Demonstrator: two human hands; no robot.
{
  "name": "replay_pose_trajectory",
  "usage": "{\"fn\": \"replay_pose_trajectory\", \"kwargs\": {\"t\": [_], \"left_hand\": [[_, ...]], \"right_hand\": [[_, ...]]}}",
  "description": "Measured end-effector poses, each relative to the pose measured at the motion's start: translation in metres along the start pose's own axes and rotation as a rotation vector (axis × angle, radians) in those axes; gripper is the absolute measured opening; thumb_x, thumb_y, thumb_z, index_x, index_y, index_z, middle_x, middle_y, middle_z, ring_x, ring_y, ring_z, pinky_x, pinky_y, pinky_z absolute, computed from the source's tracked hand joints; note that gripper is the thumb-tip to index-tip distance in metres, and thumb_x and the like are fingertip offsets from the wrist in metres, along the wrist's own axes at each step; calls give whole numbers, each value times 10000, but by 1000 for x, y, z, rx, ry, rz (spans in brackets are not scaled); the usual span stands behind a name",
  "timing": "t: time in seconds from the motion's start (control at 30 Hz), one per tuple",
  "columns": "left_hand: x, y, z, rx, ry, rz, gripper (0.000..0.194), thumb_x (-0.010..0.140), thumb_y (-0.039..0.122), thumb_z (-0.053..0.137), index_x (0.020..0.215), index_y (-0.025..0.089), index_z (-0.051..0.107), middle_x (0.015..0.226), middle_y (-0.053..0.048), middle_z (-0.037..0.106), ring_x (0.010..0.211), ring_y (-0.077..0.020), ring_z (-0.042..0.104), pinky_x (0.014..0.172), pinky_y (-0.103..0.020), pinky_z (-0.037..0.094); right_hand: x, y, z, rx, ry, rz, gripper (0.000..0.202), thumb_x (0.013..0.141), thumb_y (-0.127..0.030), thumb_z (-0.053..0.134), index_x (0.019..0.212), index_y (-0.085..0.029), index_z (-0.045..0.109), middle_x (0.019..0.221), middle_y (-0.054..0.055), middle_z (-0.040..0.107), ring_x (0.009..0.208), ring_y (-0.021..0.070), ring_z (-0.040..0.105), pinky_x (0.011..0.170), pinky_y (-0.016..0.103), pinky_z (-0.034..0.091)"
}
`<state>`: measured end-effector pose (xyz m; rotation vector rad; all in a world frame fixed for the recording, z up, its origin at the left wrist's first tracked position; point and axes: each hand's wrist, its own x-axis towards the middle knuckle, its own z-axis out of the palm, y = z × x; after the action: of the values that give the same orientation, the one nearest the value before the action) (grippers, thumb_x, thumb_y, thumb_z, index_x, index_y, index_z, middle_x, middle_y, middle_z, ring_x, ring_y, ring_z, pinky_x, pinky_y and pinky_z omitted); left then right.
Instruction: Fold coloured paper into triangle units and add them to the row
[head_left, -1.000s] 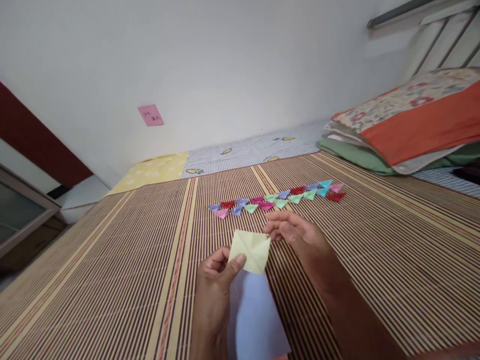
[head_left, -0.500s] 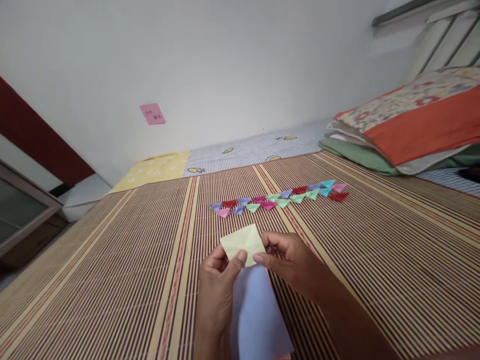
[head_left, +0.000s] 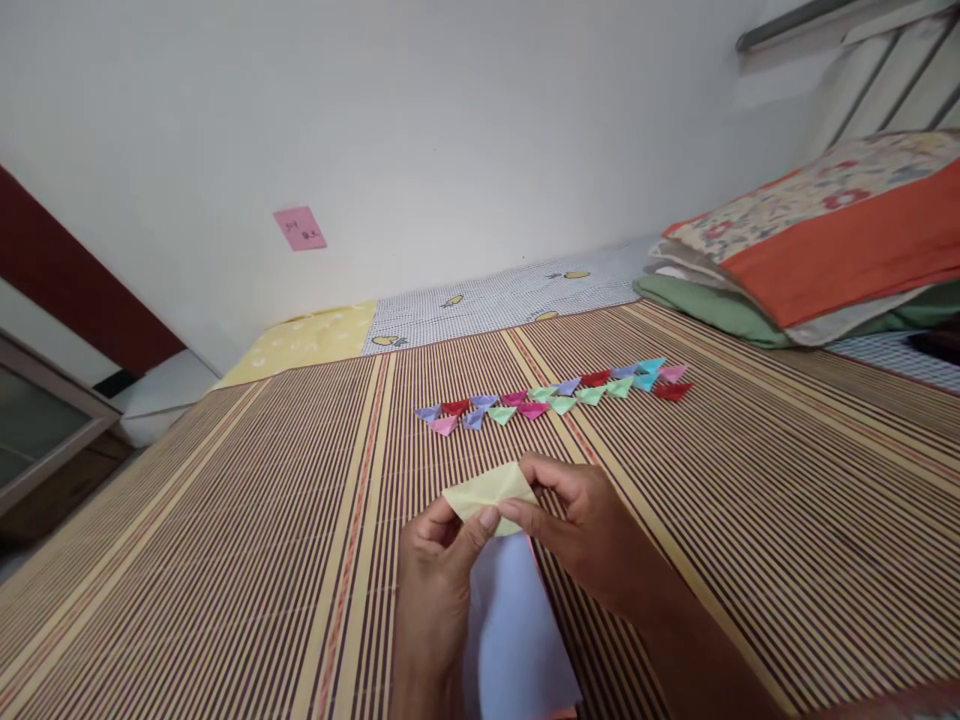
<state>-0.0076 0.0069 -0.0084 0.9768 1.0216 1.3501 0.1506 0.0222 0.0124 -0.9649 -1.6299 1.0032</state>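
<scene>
Between my two hands is a small pale yellow piece of paper (head_left: 491,487) with creases across it. My left hand (head_left: 439,580) pinches its left side, thumb on the near face. My right hand (head_left: 581,520) grips the right side, its thumb pressed near the middle and its fingers behind the top right corner. Both thumb tips almost meet. Below the hands lies a light blue sheet of paper (head_left: 517,630), with an orange edge showing under it. Beyond, two slanting rows of small folded paper triangles (head_left: 532,410) in several colours rest on the mat.
A striped bamboo mat (head_left: 247,520) covers the bed. At the right, a floral and orange pillow (head_left: 840,240) lies on a folded green cloth (head_left: 720,312). A pink note (head_left: 300,229) is stuck to the white wall. Patterned bedding (head_left: 480,305) shows along the wall.
The top of the yellow paper has come down toward me, so it looks shorter and more folded. My right thumb has shifted left, toward the paper's middle. The view has moved slightly.
</scene>
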Motion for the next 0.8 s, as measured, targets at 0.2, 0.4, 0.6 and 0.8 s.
{"fn": "replay_pose_trajectory", "kwargs": {"t": [0.2, 0.4, 0.6, 0.8], "left_hand": [[-3, 5, 2, 42, 17, 4, 238, 768, 363, 822, 894, 165, 780, 849, -61, 773, 753, -187, 692, 734, -290, 545], [-6, 6, 2, 55, 39, 57, 240, 763, 376, 821, 759, 161, 713, 741, -30, 710, 681, -160, 625, 646, -250, 504], [0, 6, -1, 173, 110, 59, 259, 796, 412, 797, 786, 162, 728, 760, -32, 710, 709, -151, 624, 666, -233, 492], [-2, 12, 2, -256, -62, -158, 429, 802, 554, 752, 870, 131, 765, 834, -106, 758, 772, -228, 719, 735, -341, 578]], "right_hand": [[0, 0, -1, -43, -38, 56, 141, 886, -218, 606, 749, -186, 601, 667, -31, 548, 617, 128, 483, 544, 236, 360], [-1, -2, 0, -18, -81, 77, 152, 888, -262, 612, 757, -188, 592, 722, -4, 617, 656, 150, 545, 570, 254, 395], [3, 6, 1, -362, 177, -244, 174, 916, -193, 555, 743, -198, 539, 741, 14, 587, 720, 177, 545, 674, 309, 399], [5, 17, 11, -683, 239, -632, 154, 960, -108, 467, 911, -190, 587, 895, 52, 668, 862, 217, 560, 815, 388, 362]]}}
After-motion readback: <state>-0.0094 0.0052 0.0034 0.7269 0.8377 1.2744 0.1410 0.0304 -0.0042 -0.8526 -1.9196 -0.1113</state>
